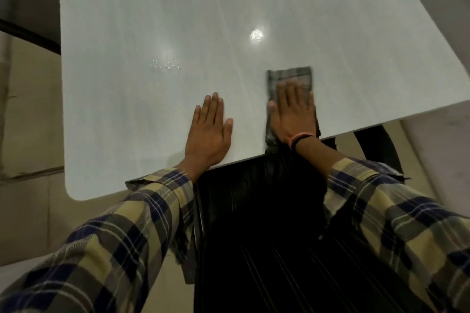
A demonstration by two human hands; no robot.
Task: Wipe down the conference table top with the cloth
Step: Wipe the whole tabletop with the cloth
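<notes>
In the head view, the right hand [292, 114] lies flat with straight fingers on the folded grey cloth [290, 79], near the desk's [152, 7] front edge. The cloth's long axis runs away from that edge. The left hand [208, 132] rests open beside it, holding nothing. Water droplets [165, 65] lie left of the cloth and farther in, probably the next target.

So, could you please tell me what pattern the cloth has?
The cloth is grey with faint plaid stripes, seen in the head view.

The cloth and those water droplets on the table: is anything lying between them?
Nothing: the head view shows only bare table top between the cloth and the droplets.
</notes>
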